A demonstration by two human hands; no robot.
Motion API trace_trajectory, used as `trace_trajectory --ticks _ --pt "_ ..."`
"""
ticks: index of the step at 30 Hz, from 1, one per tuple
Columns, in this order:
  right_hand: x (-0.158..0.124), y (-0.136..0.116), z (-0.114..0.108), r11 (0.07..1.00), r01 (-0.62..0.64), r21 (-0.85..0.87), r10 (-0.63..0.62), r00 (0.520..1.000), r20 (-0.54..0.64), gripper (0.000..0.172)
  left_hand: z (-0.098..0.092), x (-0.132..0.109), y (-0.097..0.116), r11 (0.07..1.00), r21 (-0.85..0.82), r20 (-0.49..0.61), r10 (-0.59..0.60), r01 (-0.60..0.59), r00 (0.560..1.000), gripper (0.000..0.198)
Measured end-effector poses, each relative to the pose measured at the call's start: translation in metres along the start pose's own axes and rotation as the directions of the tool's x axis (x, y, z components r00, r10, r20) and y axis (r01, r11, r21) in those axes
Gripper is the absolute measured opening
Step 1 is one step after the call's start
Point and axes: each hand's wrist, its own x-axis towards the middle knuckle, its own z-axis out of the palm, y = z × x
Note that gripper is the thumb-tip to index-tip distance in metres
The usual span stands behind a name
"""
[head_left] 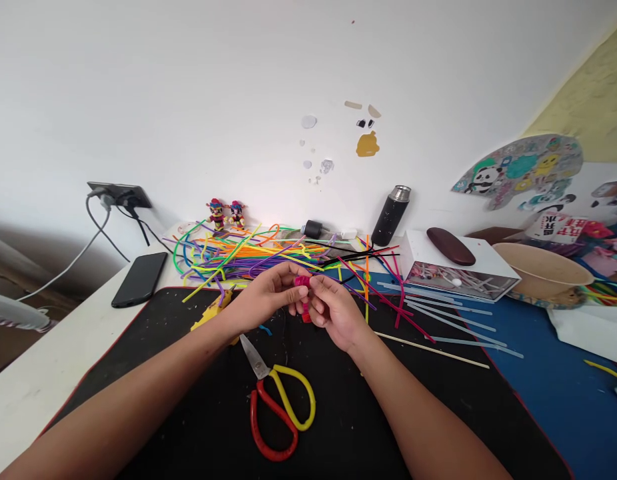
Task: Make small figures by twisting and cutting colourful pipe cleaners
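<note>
Between my two hands, above the black mat (198, 413), is a small magenta bundle of coiled pipe cleaner (302, 281), with a red bit hanging below it. My left hand (273, 293) pinches it from the left, thumb pressed on its front. From the right, my right hand (336, 310) grips it between thumb and fingers. Part of the bundle is hidden by my fingers. Just below lie scissors (276, 393) with one red and one yellow handle, blades pointing away from me. A yellow glue gun (211, 313) sits partly behind my left wrist.
Many coloured pipe cleaners (238, 257) are heaped along the wall. Clear glue sticks (458, 310) and a wooden stick (433, 350) lie at right, near a white box (458, 267) and a bowl (543, 263). A black flask (391, 217) leans behind; a phone (139, 280) is at left.
</note>
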Motion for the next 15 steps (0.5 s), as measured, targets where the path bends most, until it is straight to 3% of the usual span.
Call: trace_trajectory --ticks 8,15 --pt "0.0 -0.002 0.0 1.0 0.011 -0.009 -0.011 1.0 0.006 0.049 -0.003 0.002 -0.007 0.997 -0.071 0.023 0.016 -0.015 1.0 0.042" --pt "0.0 -0.001 0.002 1.0 -0.001 -0.003 0.001 1.0 0.012 0.05 -0.001 0.004 -0.012 0.999 -0.054 -0.028 0.003 -0.005 1.0 0.04"
